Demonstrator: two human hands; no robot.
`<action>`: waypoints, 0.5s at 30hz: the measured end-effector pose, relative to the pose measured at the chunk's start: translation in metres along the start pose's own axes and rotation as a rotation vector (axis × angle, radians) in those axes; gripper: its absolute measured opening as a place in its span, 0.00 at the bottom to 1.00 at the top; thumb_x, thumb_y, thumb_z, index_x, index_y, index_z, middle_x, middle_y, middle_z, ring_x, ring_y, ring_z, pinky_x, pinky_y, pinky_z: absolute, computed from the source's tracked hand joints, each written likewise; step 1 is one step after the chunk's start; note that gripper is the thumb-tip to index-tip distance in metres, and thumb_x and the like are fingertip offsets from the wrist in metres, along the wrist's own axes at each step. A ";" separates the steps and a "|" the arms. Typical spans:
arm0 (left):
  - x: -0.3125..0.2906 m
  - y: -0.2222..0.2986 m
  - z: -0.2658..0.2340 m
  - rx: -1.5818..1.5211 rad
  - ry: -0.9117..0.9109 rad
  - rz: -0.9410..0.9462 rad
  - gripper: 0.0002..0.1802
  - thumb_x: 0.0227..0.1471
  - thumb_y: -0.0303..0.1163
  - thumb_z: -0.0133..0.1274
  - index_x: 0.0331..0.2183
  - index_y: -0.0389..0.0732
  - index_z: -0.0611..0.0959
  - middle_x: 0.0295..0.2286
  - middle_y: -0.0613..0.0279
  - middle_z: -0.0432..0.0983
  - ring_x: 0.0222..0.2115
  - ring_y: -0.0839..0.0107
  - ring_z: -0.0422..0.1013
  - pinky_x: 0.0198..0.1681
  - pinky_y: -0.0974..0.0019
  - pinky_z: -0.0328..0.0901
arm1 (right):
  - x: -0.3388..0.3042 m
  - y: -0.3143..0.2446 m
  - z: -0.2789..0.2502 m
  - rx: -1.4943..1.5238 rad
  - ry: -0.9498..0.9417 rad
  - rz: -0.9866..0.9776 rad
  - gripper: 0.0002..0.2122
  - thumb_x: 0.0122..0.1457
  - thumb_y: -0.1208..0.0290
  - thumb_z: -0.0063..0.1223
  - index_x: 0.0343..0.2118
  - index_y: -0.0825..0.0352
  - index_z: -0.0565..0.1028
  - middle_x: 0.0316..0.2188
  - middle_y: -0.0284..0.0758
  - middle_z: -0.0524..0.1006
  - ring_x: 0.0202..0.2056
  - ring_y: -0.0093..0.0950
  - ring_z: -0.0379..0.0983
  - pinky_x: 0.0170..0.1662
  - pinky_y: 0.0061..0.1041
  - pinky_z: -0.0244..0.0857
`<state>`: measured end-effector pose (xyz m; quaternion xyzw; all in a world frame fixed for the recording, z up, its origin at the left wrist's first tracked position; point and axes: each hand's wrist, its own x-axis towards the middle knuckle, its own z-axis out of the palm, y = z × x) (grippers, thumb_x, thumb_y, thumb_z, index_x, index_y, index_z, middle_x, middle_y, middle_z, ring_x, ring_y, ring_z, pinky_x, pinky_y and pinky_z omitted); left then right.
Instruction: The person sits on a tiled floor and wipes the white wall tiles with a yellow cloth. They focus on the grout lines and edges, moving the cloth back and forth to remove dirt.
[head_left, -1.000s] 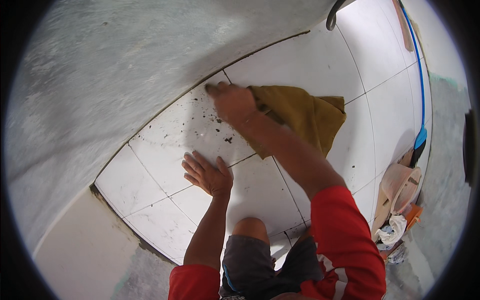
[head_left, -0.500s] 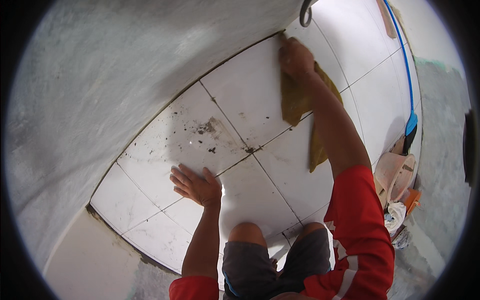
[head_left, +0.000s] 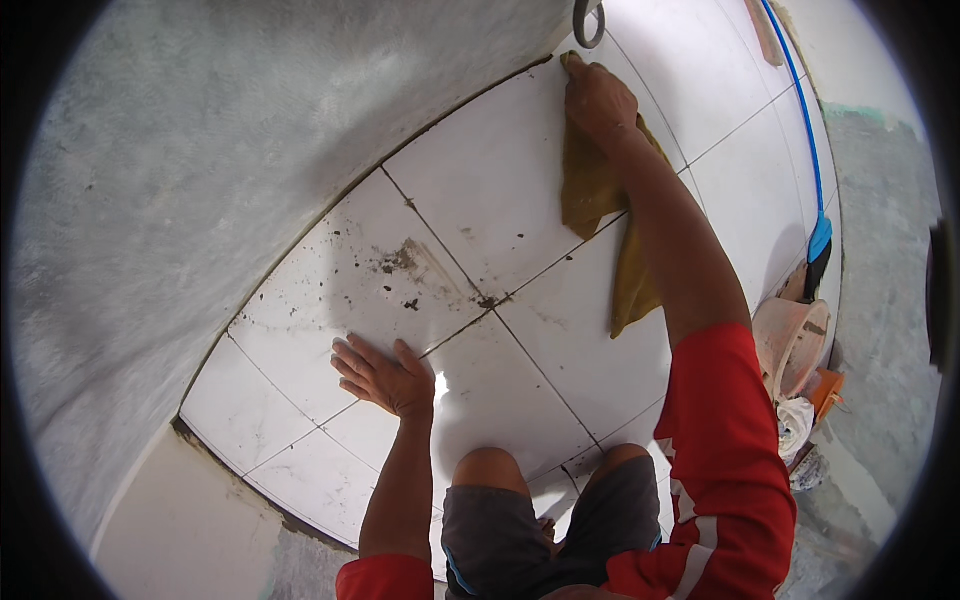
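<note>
Stretched far forward, my right hand [head_left: 603, 105] grips a mustard-brown cloth [head_left: 588, 190] close to the base of the wall. The cloth hangs in loose folds over the white floor tiles [head_left: 505, 375], partly behind my right forearm. My left hand [head_left: 385, 378] rests flat on a tile with its fingers spread, holding nothing. Beyond its fingertips, dark crumbs and a brown smear [head_left: 403, 258] lie on the tile. More dark grit sits where the grout lines cross.
A grey plastered wall [head_left: 200, 180] borders the floor on the left. At the right stand a pale pink plastic tub [head_left: 790, 340] and a blue-handled tool [head_left: 820, 235] along the other wall. A dark curved object [head_left: 588, 25] hangs at the top.
My right hand has shifted slightly right with the cloth, away from the wall's base. The left hand stays flat on the tile. The view has moved a little.
</note>
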<state>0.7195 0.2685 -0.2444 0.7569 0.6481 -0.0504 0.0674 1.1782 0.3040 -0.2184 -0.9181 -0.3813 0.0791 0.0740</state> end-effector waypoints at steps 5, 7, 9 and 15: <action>-0.002 0.008 0.000 0.028 -0.018 -0.008 0.43 0.60 0.52 0.43 0.67 0.37 0.53 0.68 0.46 0.41 0.69 0.43 0.37 0.67 0.35 0.33 | -0.030 -0.048 0.025 0.043 -0.076 -0.121 0.17 0.59 0.71 0.43 0.52 0.60 0.74 0.45 0.42 0.77 0.45 0.42 0.78 0.48 0.42 0.72; 0.000 0.006 -0.002 0.015 -0.025 -0.018 0.43 0.60 0.52 0.43 0.67 0.37 0.53 0.68 0.46 0.41 0.69 0.43 0.36 0.67 0.35 0.33 | -0.038 -0.062 0.030 0.056 -0.061 -0.180 0.19 0.60 0.70 0.42 0.55 0.57 0.73 0.44 0.43 0.77 0.45 0.42 0.78 0.48 0.42 0.72; 0.000 -0.001 -0.005 0.016 -0.027 -0.031 0.43 0.60 0.52 0.43 0.67 0.37 0.53 0.68 0.45 0.40 0.69 0.43 0.35 0.67 0.35 0.32 | -0.034 -0.062 0.021 0.096 -0.057 -0.037 0.20 0.60 0.71 0.42 0.56 0.57 0.72 0.44 0.44 0.77 0.45 0.42 0.78 0.48 0.42 0.72; 0.001 0.001 -0.007 -0.012 -0.135 -0.018 0.48 0.58 0.51 0.48 0.68 0.37 0.47 0.69 0.45 0.33 0.69 0.41 0.31 0.67 0.33 0.27 | -0.059 -0.149 0.064 0.141 -0.110 0.053 0.26 0.63 0.66 0.43 0.65 0.55 0.61 0.53 0.47 0.74 0.49 0.45 0.77 0.55 0.41 0.70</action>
